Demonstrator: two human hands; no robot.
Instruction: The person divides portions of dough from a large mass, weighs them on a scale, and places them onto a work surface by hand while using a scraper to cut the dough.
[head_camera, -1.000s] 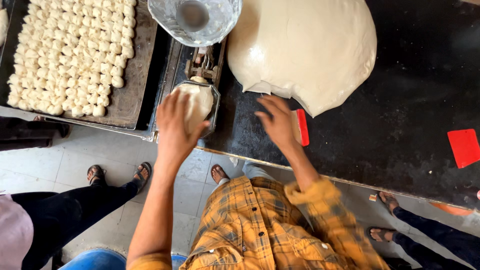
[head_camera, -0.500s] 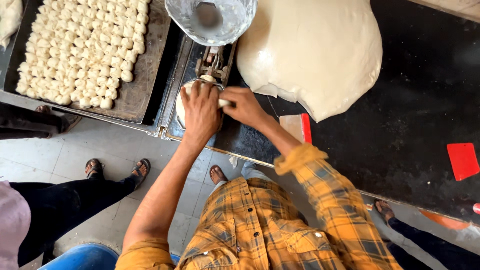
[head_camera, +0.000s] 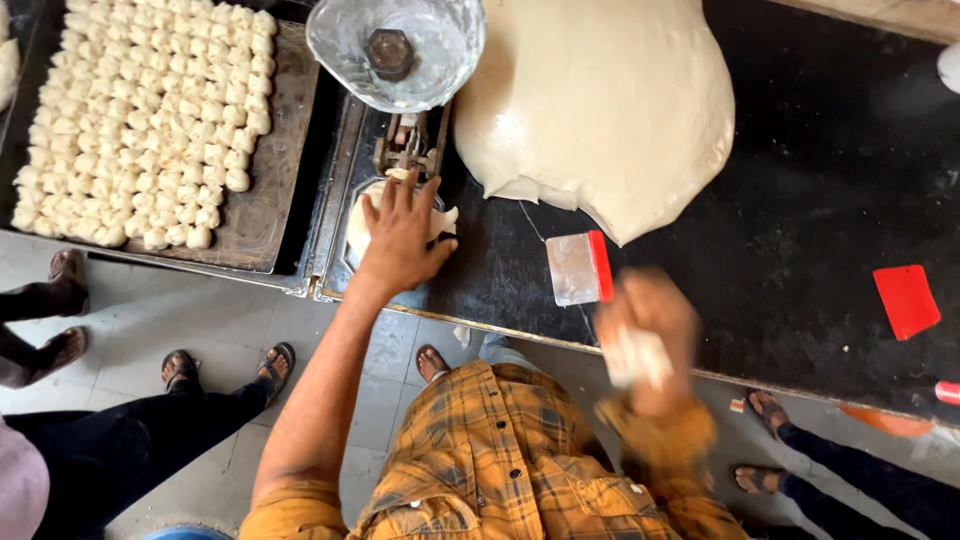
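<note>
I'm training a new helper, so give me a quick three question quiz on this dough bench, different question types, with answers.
1. True or false: the left hand rests on a dough piece under the machine.
2. Where do the dough balls sit: A, on the tray; B, on the black bench; C, on the floor?
3. Fill in: the scraper beside the big dough has a ___ edge.

Key: 1 true; 2 A; 3 red.
</note>
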